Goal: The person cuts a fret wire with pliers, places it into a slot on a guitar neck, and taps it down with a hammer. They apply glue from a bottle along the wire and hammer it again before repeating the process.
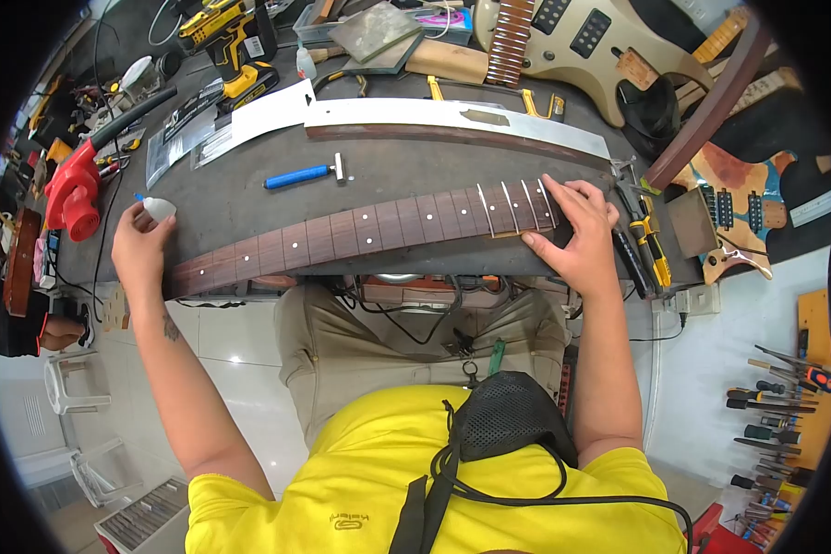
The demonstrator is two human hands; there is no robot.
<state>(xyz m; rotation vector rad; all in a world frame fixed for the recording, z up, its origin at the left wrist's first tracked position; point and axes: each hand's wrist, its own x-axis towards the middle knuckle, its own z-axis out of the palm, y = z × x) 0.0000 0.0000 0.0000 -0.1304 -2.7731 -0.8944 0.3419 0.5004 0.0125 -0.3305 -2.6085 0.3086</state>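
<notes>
A dark wooden fretboard (pixel 342 233) with white dot inlays lies along the bench's front edge. Several bright fret wires (pixel 508 208) cross its right end, where my right hand (pixel 577 231) rests with thumb and fingers spread on either side of the board. Beyond the board's left end, my left hand (pixel 141 242) pinches a small white bottle (pixel 159 210) with a blue tip. Behind the fretboard lies a blue-handled tool (pixel 300 175) with a metal head.
A long white-topped beam (pixel 452 118) lies behind the fretboard. Around it are a red blower (pixel 74 189), a yellow drill (pixel 226 46), white sheets (pixel 258 120), a guitar body (pixel 609 46) and yellow-black pliers (pixel 654 245). Hand tools (pixel 771 406) hang at the right.
</notes>
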